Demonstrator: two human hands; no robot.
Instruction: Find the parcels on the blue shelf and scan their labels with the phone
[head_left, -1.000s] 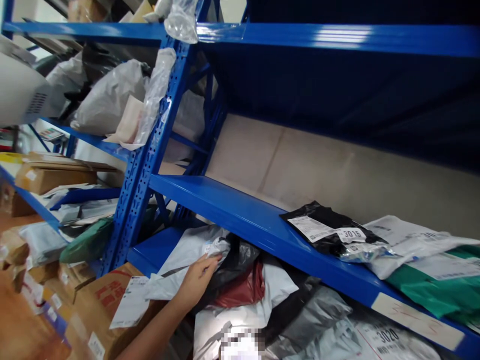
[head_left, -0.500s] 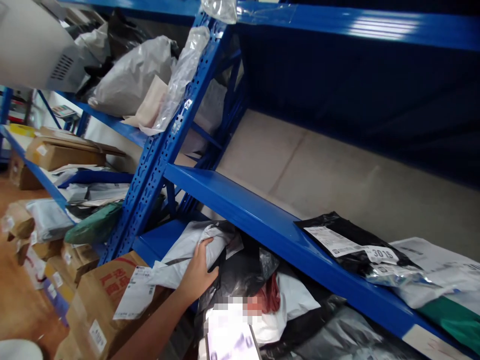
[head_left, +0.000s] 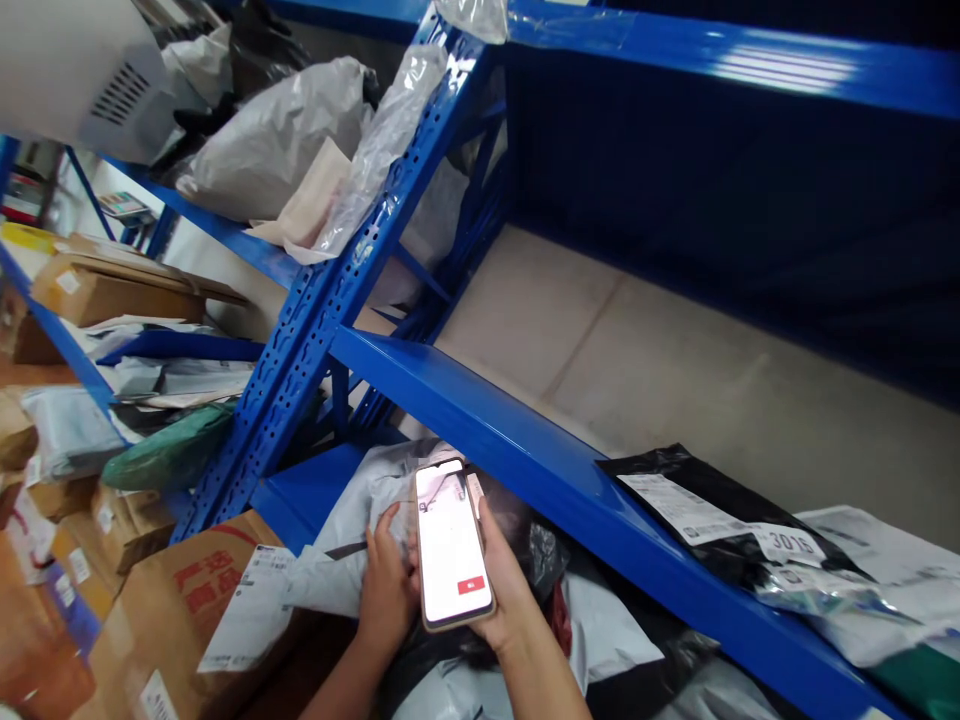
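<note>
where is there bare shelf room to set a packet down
The middle blue shelf is bare from the perforated post to the black packet. The lower shelf shows a small patch between the post and the pale packet. Packets crowd around the left hand and right hand.

The blue shelf board (head_left: 480, 412) bars the parcels (head_left: 604, 622) below from overhead (its own left half lies open).

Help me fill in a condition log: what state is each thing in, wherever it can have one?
phone: screen lit
right hand: closed around the phone
left hand: at the pale grey parcel, grip unclear
pale grey parcel: creased, partly hidden
black parcel: lying on the blue shelf, labelled
red-printed cardboard box: labelled, sealing unclear
large pale bag: bulging, creased
</note>
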